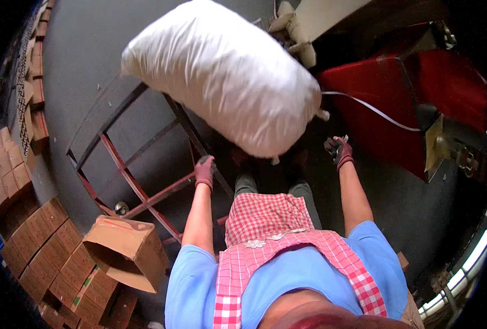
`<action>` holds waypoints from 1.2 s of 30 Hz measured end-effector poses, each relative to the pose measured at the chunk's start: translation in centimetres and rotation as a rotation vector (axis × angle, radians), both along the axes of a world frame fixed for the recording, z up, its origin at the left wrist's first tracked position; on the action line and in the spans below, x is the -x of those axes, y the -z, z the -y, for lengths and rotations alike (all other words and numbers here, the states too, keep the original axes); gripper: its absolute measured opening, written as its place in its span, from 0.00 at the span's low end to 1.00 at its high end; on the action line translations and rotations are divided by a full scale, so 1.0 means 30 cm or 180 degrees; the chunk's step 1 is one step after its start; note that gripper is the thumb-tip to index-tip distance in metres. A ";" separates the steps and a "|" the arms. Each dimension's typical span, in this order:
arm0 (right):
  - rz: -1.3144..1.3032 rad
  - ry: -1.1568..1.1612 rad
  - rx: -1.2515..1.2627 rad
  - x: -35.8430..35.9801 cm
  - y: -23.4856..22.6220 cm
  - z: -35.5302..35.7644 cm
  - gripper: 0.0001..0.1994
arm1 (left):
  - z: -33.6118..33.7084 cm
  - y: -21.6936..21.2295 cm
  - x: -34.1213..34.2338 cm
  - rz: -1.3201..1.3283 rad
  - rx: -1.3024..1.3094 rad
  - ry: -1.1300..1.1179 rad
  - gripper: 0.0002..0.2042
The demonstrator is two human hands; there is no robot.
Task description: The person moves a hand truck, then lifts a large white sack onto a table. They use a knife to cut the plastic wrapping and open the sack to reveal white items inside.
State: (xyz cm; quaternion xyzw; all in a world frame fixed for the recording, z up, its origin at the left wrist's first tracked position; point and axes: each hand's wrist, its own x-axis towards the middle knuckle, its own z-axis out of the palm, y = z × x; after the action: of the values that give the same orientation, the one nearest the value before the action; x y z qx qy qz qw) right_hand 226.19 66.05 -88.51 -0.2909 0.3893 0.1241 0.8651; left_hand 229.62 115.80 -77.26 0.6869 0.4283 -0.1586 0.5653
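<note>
White stuffed sack [227, 77]: bulging, roughly oblong, filling the upper middle of the view, in front of the person. It is overlapping the upper end of a metal frame [124, 169] of dark and red bars; whether it is resting there or hanging clear, one cannot tell.

Handling, as judged: the cover is wrinkling like thin woven cloth, so the sack is probably soft and yielding, bulky rather than fragile, perhaps slightly slippery. Weight is not showing; the full shape is suggesting a load for both arms. Best holds: the gathered stub [323, 115] at the right-hand end, or fistfuls of slack cover at the corners; the taut middle is offering little grip.

Left hand [204, 171]: dark red glove, fingers folding into a fist, seemingly on nothing; sitting just below the sack, near the frame's red crossbar.

Right hand [339, 151]: matching glove, fingers bending inward; whether closed on anything, one cannot tell. It is sitting near the sack's right end, apart from it. The two hands are standing well apart.

Surroundings: a white strap [364, 103] is crossing a red boxy body [369, 79] at right; an open cardboard carton [117, 227] is lying tipped at lower left; brown cartons [40, 238] are standing in rows beyond; a red checked apron [268, 216] is covering the person's front.
</note>
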 end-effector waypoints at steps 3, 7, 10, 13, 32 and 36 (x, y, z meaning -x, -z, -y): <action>-0.1729 -0.0468 0.2049 0.085 0.182 0.050 0.05 | 0.115 0.249 0.251 -0.0526 0.0050 -0.0049 0.09; -0.1574 -0.0697 0.2391 -0.016 0.309 0.056 0.09 | 0.206 0.459 0.315 -0.0860 0.0381 -0.0441 0.08; -0.1803 -0.0808 0.2723 -0.068 0.485 0.142 0.10 | 0.375 0.627 0.305 -0.1148 0.1176 -0.1361 0.11; -0.1994 -0.1121 0.3081 -0.087 0.524 0.153 0.11 | 0.462 0.773 0.400 -0.1224 0.1183 -0.0596 0.16; -0.0164 -0.2759 0.3898 -0.377 0.815 0.324 0.21 | 0.830 1.106 0.418 -0.1315 0.1189 0.0655 0.25; -0.0272 -0.2724 0.3946 -0.374 0.833 0.350 0.21 | 0.878 1.080 0.440 -0.1329 0.1190 0.0690 0.24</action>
State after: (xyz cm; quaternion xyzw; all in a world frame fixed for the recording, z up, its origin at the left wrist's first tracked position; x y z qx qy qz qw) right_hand 237.42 55.54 -113.50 -0.8452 0.2741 0.2187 0.4034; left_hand 216.41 89.46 -109.68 0.5652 0.4229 -0.4319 0.5614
